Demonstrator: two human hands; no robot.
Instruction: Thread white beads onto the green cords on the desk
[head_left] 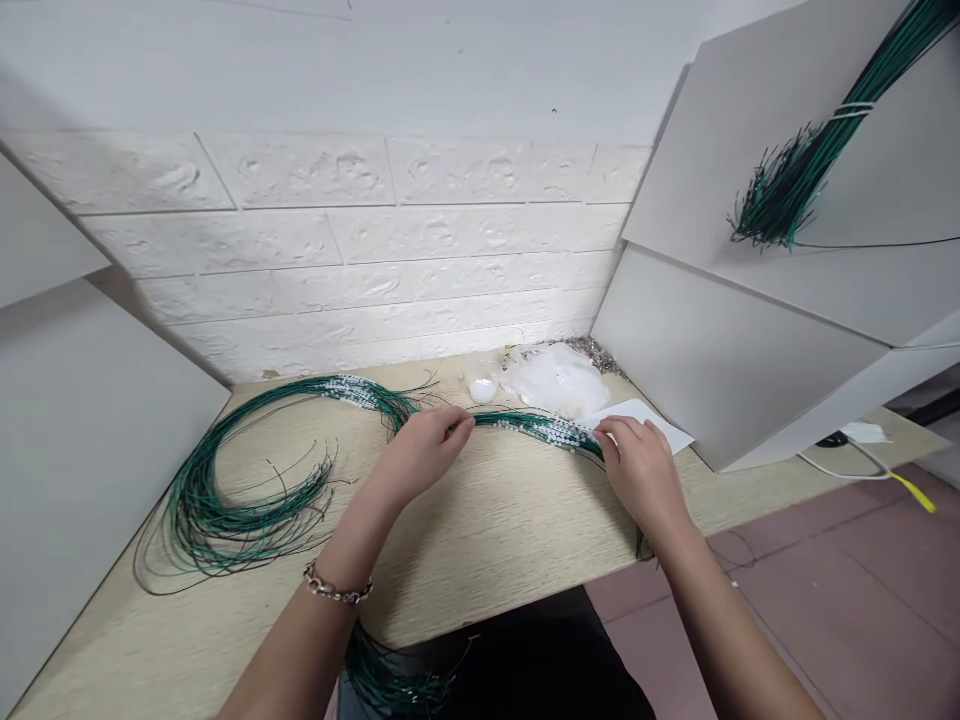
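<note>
I see green wires with white beads lying across the light wood desk, by a white brick wall. My left grip and my right grip are both closed on the wires. A white plastic bag sits behind them. The red floor shows below.

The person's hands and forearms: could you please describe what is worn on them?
Neither arm has a sleeve or glove. The left hand has a silver chain-link bracelet at its wrist; the right hand shows nothing worn.
</note>
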